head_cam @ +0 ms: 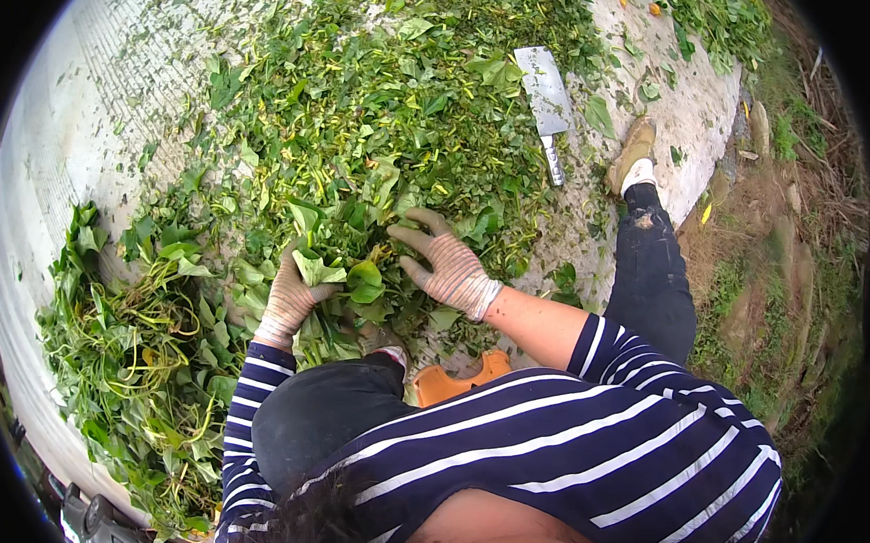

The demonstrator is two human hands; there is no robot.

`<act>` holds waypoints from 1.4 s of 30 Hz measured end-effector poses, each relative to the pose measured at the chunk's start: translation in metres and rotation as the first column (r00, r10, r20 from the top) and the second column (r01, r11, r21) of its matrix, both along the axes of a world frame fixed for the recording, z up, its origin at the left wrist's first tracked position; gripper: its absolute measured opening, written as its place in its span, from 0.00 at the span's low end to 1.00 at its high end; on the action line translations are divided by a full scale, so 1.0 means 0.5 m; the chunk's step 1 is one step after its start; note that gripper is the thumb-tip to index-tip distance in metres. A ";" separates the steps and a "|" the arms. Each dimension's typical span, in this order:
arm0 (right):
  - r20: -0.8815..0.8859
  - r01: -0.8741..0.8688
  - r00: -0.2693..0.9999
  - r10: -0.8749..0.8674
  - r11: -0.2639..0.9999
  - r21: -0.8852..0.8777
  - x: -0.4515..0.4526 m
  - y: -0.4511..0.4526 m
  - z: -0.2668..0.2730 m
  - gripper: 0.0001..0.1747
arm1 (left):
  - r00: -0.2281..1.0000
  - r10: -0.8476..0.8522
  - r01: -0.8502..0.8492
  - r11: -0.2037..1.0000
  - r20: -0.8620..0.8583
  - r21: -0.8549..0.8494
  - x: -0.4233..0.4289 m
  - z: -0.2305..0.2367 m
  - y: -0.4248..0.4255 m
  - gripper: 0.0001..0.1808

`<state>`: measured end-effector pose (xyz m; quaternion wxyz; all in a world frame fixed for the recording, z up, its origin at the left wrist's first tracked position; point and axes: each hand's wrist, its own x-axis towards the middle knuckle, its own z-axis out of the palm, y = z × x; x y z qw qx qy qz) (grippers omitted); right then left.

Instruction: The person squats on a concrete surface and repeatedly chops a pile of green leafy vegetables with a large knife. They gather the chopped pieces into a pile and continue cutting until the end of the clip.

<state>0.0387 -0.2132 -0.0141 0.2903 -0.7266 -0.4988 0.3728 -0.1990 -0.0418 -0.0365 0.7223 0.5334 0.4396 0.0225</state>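
My left hand [292,298], in a pale ribbed work glove, grips a bunch of leafy green stems [320,268] in front of my bent knee. The thumb lies across the leaves, and the lower stems are partly hidden. To its right, my gloved right hand [450,265] has its fingers apart beside the bunch and holds nothing; whether the fingertips touch leaves I cannot tell. Chopped leaves and stems [383,124] spread over the ground beyond both hands. On their right edge lies a cleaver [545,94], its handle pointing towards me.
A heap of uncut leafy vines [146,375] lies on my left. Under me is an orange plastic stool [459,380]. The concrete slab [63,124] ends on the right at dry grass and soil [769,286]. More greens [722,22] lie far right, beyond my outstretched foot [635,153].
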 end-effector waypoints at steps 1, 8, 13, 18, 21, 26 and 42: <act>0.111 0.070 0.991 -0.075 0.996 0.050 0.049 -0.012 -0.007 0.28 | 0.999 0.005 -0.006 1.000 -0.037 -0.024 -0.001 -0.001 0.001 0.47; 0.320 0.726 0.684 -0.655 0.572 -0.381 0.305 -0.113 -0.179 0.46 | 0.990 -0.030 0.024 0.999 -0.141 -0.044 0.015 -0.043 -0.005 0.48; 0.038 0.710 0.543 -0.839 0.434 -0.554 0.009 -0.175 -0.235 0.46 | 0.997 0.036 -0.045 0.991 -0.073 -0.125 0.026 -0.037 -0.030 0.48; -0.467 0.228 0.110 -0.877 0.480 -0.847 -0.208 -0.030 -0.221 0.34 | 0.984 -0.131 0.151 0.972 0.121 -0.182 0.039 0.027 -0.014 0.51; -0.635 0.292 -0.294 -0.715 0.565 -0.772 -0.177 0.051 -0.132 0.22 | 0.969 -0.121 0.165 0.965 0.215 -0.204 0.037 0.080 0.026 0.52; -0.613 0.181 -0.426 -0.666 0.601 -0.779 -0.058 0.135 -0.018 0.24 | 0.910 -0.300 0.331 0.941 0.287 -0.067 0.118 0.084 0.075 0.48; -0.020 0.381 0.908 -0.418 0.847 -0.371 0.162 0.092 -0.077 0.45 | 0.954 -0.276 0.246 0.943 0.116 0.224 0.145 -0.035 0.156 0.42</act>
